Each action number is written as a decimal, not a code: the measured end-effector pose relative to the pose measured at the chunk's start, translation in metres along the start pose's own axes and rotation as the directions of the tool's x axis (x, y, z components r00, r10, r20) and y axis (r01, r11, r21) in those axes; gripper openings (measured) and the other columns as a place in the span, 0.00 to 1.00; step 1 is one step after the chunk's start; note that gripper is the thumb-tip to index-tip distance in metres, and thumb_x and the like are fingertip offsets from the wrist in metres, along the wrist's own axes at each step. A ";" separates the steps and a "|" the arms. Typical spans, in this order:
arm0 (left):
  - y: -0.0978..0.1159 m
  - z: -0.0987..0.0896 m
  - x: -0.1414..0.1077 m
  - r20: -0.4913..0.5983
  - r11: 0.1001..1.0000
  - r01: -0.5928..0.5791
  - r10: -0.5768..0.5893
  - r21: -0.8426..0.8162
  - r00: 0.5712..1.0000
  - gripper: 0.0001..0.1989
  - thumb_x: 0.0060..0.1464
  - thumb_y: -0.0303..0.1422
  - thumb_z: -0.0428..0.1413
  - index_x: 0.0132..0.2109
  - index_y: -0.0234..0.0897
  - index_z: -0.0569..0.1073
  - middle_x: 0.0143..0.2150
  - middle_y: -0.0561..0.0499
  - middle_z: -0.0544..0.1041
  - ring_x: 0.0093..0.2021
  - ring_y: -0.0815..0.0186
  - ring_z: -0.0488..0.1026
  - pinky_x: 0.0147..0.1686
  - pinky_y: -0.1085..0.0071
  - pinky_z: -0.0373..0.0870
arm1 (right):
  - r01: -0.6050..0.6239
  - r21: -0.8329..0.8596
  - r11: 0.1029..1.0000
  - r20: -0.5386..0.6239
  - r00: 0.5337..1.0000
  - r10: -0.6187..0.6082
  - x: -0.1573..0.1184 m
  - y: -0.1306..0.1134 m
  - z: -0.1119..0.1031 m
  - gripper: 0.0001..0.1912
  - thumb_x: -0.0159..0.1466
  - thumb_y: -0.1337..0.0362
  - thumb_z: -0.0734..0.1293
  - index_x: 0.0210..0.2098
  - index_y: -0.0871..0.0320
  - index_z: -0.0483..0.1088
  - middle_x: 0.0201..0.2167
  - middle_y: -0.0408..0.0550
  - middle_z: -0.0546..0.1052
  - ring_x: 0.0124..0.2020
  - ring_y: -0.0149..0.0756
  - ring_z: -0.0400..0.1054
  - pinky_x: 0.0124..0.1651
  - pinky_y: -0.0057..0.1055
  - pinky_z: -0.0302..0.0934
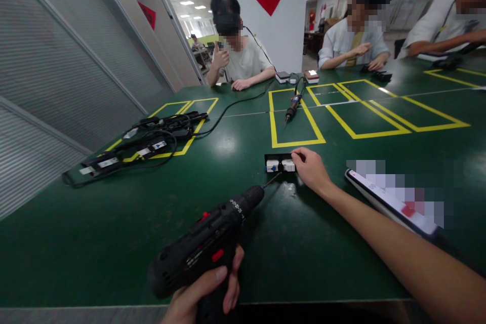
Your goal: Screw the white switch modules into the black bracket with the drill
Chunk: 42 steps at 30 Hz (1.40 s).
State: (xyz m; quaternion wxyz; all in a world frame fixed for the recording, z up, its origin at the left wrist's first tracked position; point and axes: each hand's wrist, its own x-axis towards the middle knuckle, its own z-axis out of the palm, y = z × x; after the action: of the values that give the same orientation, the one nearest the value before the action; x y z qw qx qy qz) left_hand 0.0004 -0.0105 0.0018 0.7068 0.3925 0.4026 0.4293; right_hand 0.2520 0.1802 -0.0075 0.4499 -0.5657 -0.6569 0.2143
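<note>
My left hand is wrapped around the handle of a black cordless drill with red switches. The drill's long thin bit points up and right, its tip at the lower middle of a small black panel; whether it touches a screw I cannot make out. Two white blocks, one with a blue part, sit side by side on the panel's near face. My right hand pinches the panel's right end and holds it upright on the green table.
Black power strips with cables lie at the left. A pen-shaped electric screwdriver lies inside a yellow taped box. A phone rests at the right. Three people sit across the table, behind small boxes and dark parts.
</note>
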 end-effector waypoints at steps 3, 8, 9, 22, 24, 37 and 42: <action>0.000 0.001 0.000 -0.001 1.000 0.003 -0.003 -0.005 1.000 0.11 0.53 0.35 0.50 0.37 0.30 0.68 0.16 0.49 0.68 0.17 0.68 0.62 0.22 0.70 0.59 | -0.006 -0.004 1.000 0.003 1.000 0.006 0.000 -0.001 0.000 0.11 0.61 0.64 0.59 0.34 0.60 0.72 0.32 0.48 0.76 0.32 0.35 0.68 0.37 0.31 0.59; -0.002 0.001 0.000 0.000 1.000 0.022 -0.022 -0.014 1.000 0.12 0.53 0.36 0.50 0.37 0.30 0.68 0.15 0.49 0.68 0.17 0.69 0.61 0.22 0.70 0.59 | -0.003 -0.005 1.000 -0.006 1.000 0.003 0.000 0.000 0.001 0.11 0.61 0.64 0.59 0.33 0.60 0.72 0.31 0.48 0.76 0.33 0.36 0.68 0.37 0.31 0.59; -0.003 0.001 0.000 0.000 1.000 0.017 -0.017 -0.019 1.000 0.12 0.53 0.36 0.50 0.37 0.29 0.68 0.15 0.49 0.68 0.17 0.69 0.61 0.22 0.70 0.59 | -0.002 -0.004 1.000 -0.003 1.000 0.002 0.000 0.000 0.001 0.11 0.61 0.64 0.59 0.34 0.60 0.72 0.31 0.48 0.76 0.32 0.36 0.68 0.37 0.31 0.60; 0.000 0.003 0.001 -0.026 1.000 0.016 -0.016 0.005 1.000 0.12 0.52 0.37 0.51 0.36 0.30 0.68 0.15 0.50 0.67 0.16 0.68 0.61 0.21 0.70 0.59 | -0.002 -0.003 1.000 0.006 1.000 0.003 -0.001 -0.001 0.000 0.11 0.61 0.64 0.58 0.33 0.60 0.72 0.32 0.47 0.76 0.32 0.35 0.68 0.37 0.30 0.59; 0.000 0.003 0.001 -0.019 1.000 0.021 -0.021 0.000 1.000 0.12 0.52 0.37 0.51 0.36 0.30 0.68 0.15 0.50 0.67 0.16 0.68 0.61 0.21 0.70 0.58 | -0.002 -0.011 1.000 0.006 1.000 0.002 0.000 -0.001 0.000 0.11 0.61 0.64 0.58 0.33 0.60 0.72 0.32 0.48 0.76 0.32 0.35 0.68 0.36 0.31 0.59; 0.001 0.002 0.001 -0.005 0.999 0.030 -0.030 0.030 1.000 0.13 0.53 0.37 0.50 0.36 0.29 0.68 0.16 0.48 0.69 0.17 0.68 0.62 0.22 0.70 0.59 | 0.022 -0.017 1.000 -0.007 1.000 -0.022 -0.001 -0.001 0.000 0.11 0.61 0.65 0.58 0.34 0.60 0.72 0.32 0.49 0.76 0.33 0.36 0.68 0.37 0.31 0.59; 0.001 0.000 0.000 0.005 1.000 0.025 -0.025 0.008 1.000 0.12 0.53 0.37 0.50 0.37 0.29 0.68 0.16 0.48 0.69 0.18 0.68 0.62 0.22 0.70 0.58 | 0.018 -0.019 1.000 -0.004 1.000 -0.018 0.000 0.001 0.002 0.11 0.61 0.64 0.59 0.34 0.60 0.72 0.32 0.48 0.76 0.32 0.35 0.68 0.37 0.31 0.59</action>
State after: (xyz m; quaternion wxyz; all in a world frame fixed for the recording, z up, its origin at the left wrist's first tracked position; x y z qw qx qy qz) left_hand 0.0005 -0.0105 0.0025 0.7114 0.3913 0.4075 0.4180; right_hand 0.2509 0.1811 -0.0092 0.4479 -0.5643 -0.6632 0.2028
